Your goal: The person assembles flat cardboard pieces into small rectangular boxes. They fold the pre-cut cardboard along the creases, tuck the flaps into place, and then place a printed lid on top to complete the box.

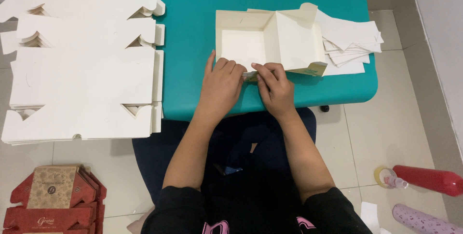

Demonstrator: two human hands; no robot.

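A cream cardboard box [243, 41], partly folded with raised walls and an open lid panel on its right side, lies on the teal table [193, 2]. My left hand [221, 85] and my right hand [276, 87] sit side by side at the box's near edge. Both pinch and press the near wall flap where a green printed outer face shows. The fingertips of the two hands nearly touch.
A tall stack of flat cream box blanks [84, 65] fills the left side. Loose white sheets [349, 41] lie right of the box. On the tiled floor are red folded boxes [53, 200] at lower left and a red bottle [427, 180] at lower right.
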